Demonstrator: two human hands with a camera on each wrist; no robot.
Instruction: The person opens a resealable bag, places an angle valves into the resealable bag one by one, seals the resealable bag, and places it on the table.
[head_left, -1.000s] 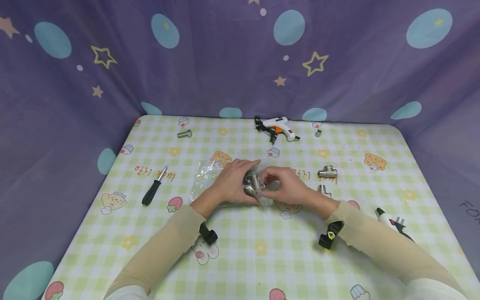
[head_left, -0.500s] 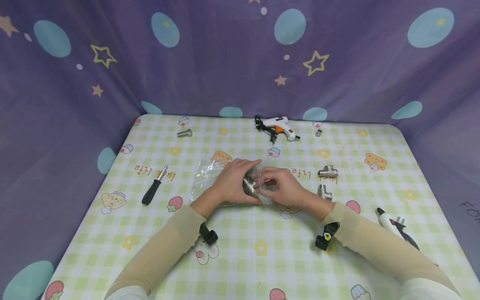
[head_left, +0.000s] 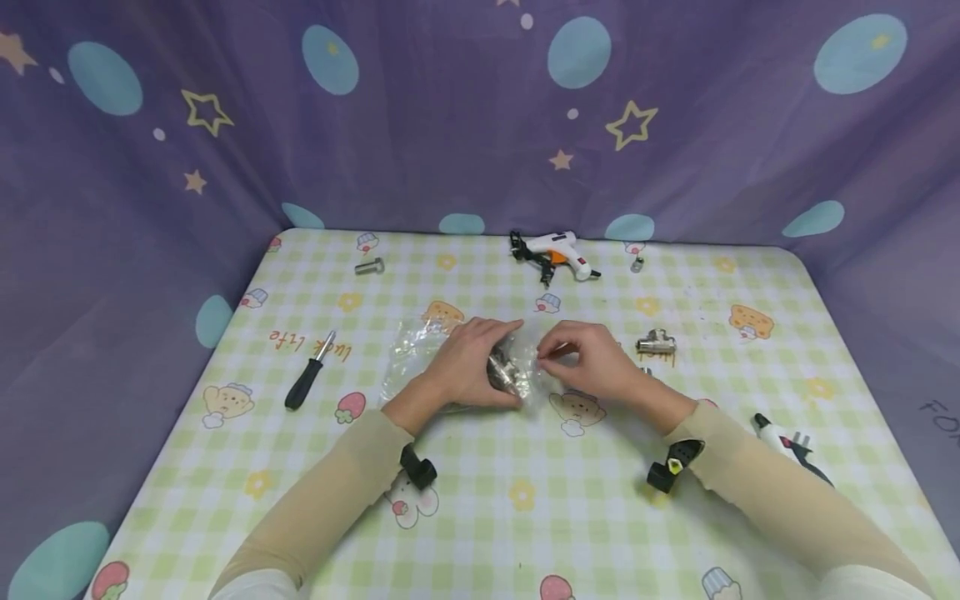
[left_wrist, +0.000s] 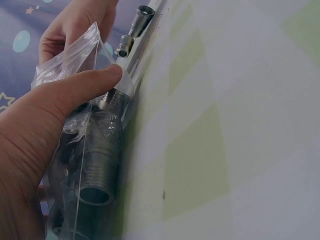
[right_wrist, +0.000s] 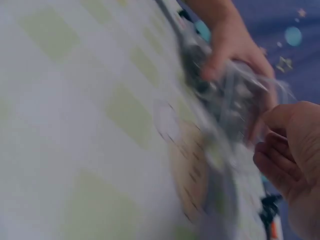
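A clear plastic zip bag [head_left: 408, 362] lies in the middle of the table with metal threaded pipe fittings [left_wrist: 97, 172] inside. My left hand [head_left: 472, 367] grips the bag around the fittings, its thumb [left_wrist: 85, 87] lying across the plastic in the left wrist view. At the bag's right-hand mouth, my right hand [head_left: 592, 362] pinches the edge between thumb and forefinger. The right wrist view, partly blurred, has the bag stretched between both hands. Part of the fittings is hidden under the left palm.
Right of the hands lies a tee fitting [head_left: 656, 343]; another is mostly covered by the right wrist. A screwdriver [head_left: 303, 383] lies left, a bolt [head_left: 369, 267] far left. One glue gun [head_left: 562, 250] is at the back, another [head_left: 780, 442] at right. A small metal piece [head_left: 637, 264] is back right.
My right hand has drawn back to the right, out from over the fittings to the bag's edge, leaving the fittings showing through the plastic. My left hand has stayed in place.
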